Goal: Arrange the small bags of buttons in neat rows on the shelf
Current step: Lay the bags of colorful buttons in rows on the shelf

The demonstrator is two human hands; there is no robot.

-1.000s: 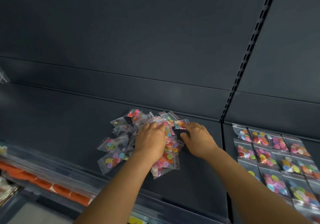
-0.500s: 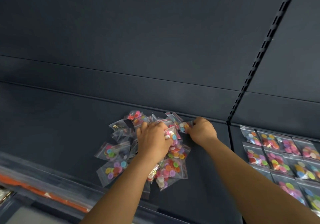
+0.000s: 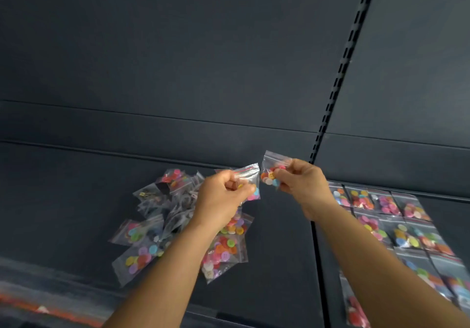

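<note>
Clear bag (image 3: 248, 175) pinched in curled left hand (image 3: 223, 198); right hand (image 3: 302, 182) pinches second bag (image 3: 270, 167), both above heap (image 3: 178, 223).

Shelf (image 3: 76, 200) showing dark slate grey, back panel (image 3: 178, 60) matching it. Slotted upright (image 3: 338, 73) showing black slots on grey. Piled bags (image 3: 162, 216) being clear plastic, holding buttons in pink, red, yellow, green, blue, purple, white. Bag in left hand (image 3: 248, 175) showing clear film with thin red strip at top, pink and blue buttons. Bag in right hand (image 3: 270, 172) holding orange, red, white, light blue buttons. Rowed bags (image 3: 396, 216) showing same mixed bright colours. Orange-red strip (image 3: 50, 311) running along bottom left edge.
</note>
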